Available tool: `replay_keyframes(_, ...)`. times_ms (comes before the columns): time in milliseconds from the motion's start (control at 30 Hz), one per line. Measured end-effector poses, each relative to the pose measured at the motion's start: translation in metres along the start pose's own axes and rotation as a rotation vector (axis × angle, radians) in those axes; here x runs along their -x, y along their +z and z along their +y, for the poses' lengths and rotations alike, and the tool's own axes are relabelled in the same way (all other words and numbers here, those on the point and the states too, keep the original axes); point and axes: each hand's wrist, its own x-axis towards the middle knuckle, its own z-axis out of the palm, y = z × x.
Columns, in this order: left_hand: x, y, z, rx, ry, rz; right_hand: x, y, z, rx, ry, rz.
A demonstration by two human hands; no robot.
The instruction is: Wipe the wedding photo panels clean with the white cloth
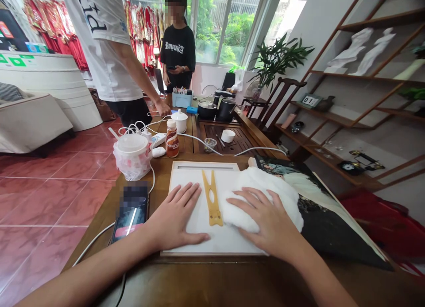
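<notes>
My left hand (177,216) lies flat with its fingers spread on a white board with a pale frame (195,247). Under my right hand (265,214) is a fluffy white wad of cotton (259,178), its fingers spread over the near left part. Between the two hands a yellow, fork-shaped flat piece (212,203) rests on the board. Its two prongs point away from me, and small dark marks show at its near end. Neither hand touches this yellow piece. My right palm hides part of the cotton and the board's right side.
A phone (131,211) with a cable lies left of the board. Beyond stand a bagged white tub (133,154), a Nescafé bottle (171,138) and a lidded white cup (179,121). A large picture panel (325,227) lies at right. Two people stand behind the table.
</notes>
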Motion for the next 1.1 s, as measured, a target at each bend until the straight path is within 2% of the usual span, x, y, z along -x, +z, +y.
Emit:
replay_keyframes(167,0.0,0.001,0.0,0.002,0.0,0.013,-0.04,0.007,0.02,0.012,0.014,0.04)
replay_keyframes(300,-0.001,0.001,0.0,0.0,-0.01,0.0,-0.055,0.01,0.025,0.028,0.027,0.075)
replay_keyframes(433,0.0,0.002,0.0,-0.003,-0.019,-0.002,-0.044,0.009,0.017,0.016,0.002,0.059)
replay_keyframes(700,-0.001,0.001,0.001,-0.005,-0.015,0.002,0.017,-0.004,-0.015,-0.021,-0.085,-0.053)
replay_keyframes(800,-0.001,0.001,0.001,-0.008,-0.007,0.012,0.03,-0.006,-0.019,-0.028,-0.102,-0.072)
replay_keyframes(933,-0.001,0.001,0.001,-0.004,-0.007,-0.006,0.021,-0.008,-0.016,-0.05,-0.081,-0.081)
replay_keyframes(1100,-0.001,0.001,0.001,0.009,-0.003,-0.004,-0.02,-0.006,-0.001,-0.06,-0.049,-0.036)
